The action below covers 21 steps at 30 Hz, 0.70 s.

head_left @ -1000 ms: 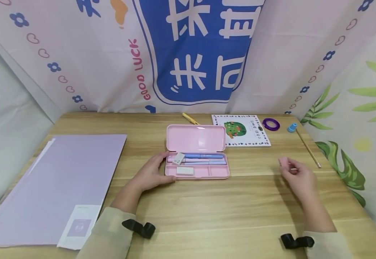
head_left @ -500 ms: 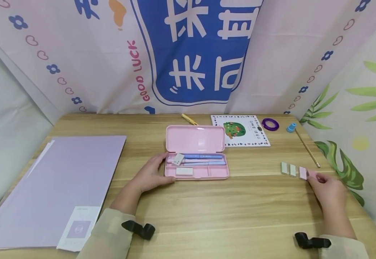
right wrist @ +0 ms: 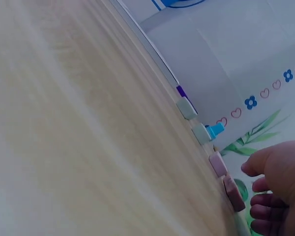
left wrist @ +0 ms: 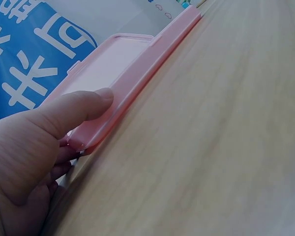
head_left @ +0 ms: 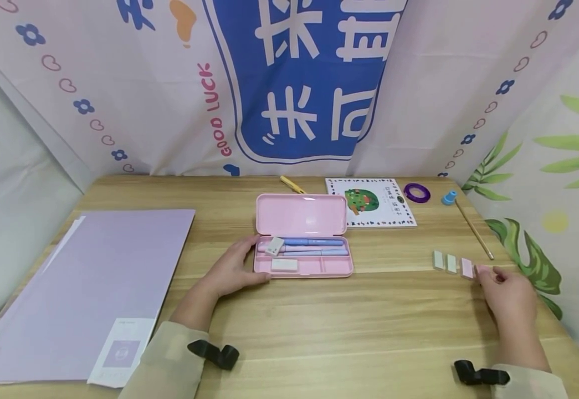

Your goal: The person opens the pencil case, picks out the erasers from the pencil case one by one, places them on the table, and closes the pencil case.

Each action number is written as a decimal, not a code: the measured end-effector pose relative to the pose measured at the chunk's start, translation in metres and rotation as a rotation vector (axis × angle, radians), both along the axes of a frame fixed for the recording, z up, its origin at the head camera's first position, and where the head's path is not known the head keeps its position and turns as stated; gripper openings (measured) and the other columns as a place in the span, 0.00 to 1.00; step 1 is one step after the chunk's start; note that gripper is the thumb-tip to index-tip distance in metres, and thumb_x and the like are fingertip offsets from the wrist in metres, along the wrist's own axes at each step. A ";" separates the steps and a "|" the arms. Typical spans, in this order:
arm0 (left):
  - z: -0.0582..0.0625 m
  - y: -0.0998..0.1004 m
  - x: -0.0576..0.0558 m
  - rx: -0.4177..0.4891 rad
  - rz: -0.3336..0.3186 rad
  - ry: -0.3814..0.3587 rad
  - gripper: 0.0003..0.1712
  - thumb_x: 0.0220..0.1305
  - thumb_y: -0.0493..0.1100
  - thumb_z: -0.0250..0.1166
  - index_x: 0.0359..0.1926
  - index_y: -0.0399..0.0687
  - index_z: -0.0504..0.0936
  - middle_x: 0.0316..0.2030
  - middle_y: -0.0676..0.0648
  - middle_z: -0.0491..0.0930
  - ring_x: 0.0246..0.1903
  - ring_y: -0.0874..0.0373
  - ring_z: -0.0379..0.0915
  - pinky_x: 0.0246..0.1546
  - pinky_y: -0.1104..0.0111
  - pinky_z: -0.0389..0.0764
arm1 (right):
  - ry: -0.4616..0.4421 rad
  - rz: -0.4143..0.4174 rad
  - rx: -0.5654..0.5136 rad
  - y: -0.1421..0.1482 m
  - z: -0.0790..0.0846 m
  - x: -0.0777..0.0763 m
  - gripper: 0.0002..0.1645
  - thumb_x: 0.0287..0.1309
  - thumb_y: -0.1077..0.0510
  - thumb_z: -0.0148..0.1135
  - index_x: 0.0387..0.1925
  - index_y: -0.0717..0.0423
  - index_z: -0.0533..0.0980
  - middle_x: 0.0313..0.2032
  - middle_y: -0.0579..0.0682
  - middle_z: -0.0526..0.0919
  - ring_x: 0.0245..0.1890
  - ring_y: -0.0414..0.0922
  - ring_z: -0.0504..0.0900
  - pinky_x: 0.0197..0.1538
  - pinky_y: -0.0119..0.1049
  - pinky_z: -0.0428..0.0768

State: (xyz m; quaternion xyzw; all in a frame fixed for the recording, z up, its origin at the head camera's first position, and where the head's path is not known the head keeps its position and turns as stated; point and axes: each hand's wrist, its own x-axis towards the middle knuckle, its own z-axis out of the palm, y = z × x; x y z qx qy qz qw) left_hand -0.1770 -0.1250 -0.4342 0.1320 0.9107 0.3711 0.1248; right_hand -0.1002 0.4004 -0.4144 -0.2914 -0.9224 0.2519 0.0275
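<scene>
My left hand [head_left: 229, 270] holds the left end of a pink pencil case [head_left: 336, 265], thumb on its front edge, fingers around the side. The case lies with its lid up; inside are blue pens [head_left: 314, 241] and two whitish erasers, one eraser [head_left: 285, 265] in a front compartment. At the right, small block erasers stand in a row: a green eraser [head_left: 437, 260], a paler green eraser [head_left: 451, 264], a light pink eraser [head_left: 466, 267] and a darker pink eraser [right wrist: 233, 192]. My right hand [head_left: 510, 293] is beside the darker pink one, its loosely curled fingers apart from it in the right wrist view.
Behind the case lie a yellow pen [head_left: 291, 184], a white booklet [head_left: 384, 216] and a purple tape roll [head_left: 416, 193]. A small blue cone-shaped thing [head_left: 449, 198] and a pencil [head_left: 475, 230] lie far right. A large lilac folder [head_left: 119, 277] covers the left side.
My right hand has carried the darker pink eraser rightward, set it down at the row's right end, and let go. The left hand has stayed on the pencil case.
</scene>
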 end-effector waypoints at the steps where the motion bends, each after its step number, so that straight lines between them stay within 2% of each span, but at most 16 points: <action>1: 0.000 0.000 0.000 0.001 0.002 -0.002 0.59 0.48 0.60 0.75 0.76 0.48 0.55 0.75 0.38 0.55 0.74 0.39 0.49 0.73 0.44 0.56 | 0.021 0.007 0.002 -0.004 0.001 -0.001 0.40 0.69 0.40 0.45 0.67 0.68 0.64 0.62 0.73 0.70 0.60 0.70 0.68 0.58 0.62 0.69; 3: 0.001 -0.001 0.001 0.000 0.004 -0.002 0.59 0.48 0.61 0.75 0.76 0.49 0.55 0.75 0.38 0.55 0.74 0.39 0.49 0.73 0.44 0.56 | 0.084 0.039 -0.010 -0.016 0.002 -0.004 0.38 0.69 0.42 0.47 0.67 0.67 0.65 0.61 0.73 0.71 0.58 0.69 0.70 0.55 0.60 0.72; 5: 0.000 -0.001 0.001 -0.001 0.005 -0.002 0.59 0.49 0.61 0.75 0.76 0.49 0.55 0.75 0.38 0.55 0.74 0.39 0.50 0.73 0.44 0.56 | 0.155 0.105 -0.027 -0.032 0.004 -0.009 0.36 0.69 0.44 0.50 0.66 0.67 0.67 0.58 0.73 0.73 0.55 0.66 0.73 0.50 0.54 0.74; 9: 0.001 -0.002 0.002 0.003 0.008 -0.004 0.59 0.49 0.60 0.75 0.76 0.49 0.55 0.75 0.39 0.55 0.74 0.40 0.49 0.73 0.45 0.55 | 0.248 0.318 -0.064 -0.076 0.006 -0.022 0.32 0.68 0.46 0.55 0.62 0.66 0.71 0.54 0.70 0.75 0.50 0.62 0.77 0.48 0.50 0.78; 13: 0.002 -0.002 0.002 0.002 0.006 0.005 0.59 0.49 0.60 0.75 0.76 0.47 0.55 0.75 0.37 0.55 0.74 0.39 0.49 0.73 0.45 0.55 | 0.266 0.516 -0.117 -0.124 0.004 -0.038 0.28 0.65 0.49 0.60 0.60 0.64 0.74 0.53 0.67 0.78 0.49 0.60 0.79 0.52 0.56 0.80; 21: 0.002 -0.001 0.002 -0.001 0.008 0.007 0.59 0.49 0.60 0.75 0.76 0.48 0.55 0.74 0.38 0.56 0.74 0.40 0.50 0.73 0.45 0.56 | 0.297 0.749 -0.179 -0.219 0.001 -0.062 0.25 0.58 0.51 0.68 0.54 0.59 0.80 0.50 0.58 0.83 0.48 0.54 0.81 0.53 0.51 0.81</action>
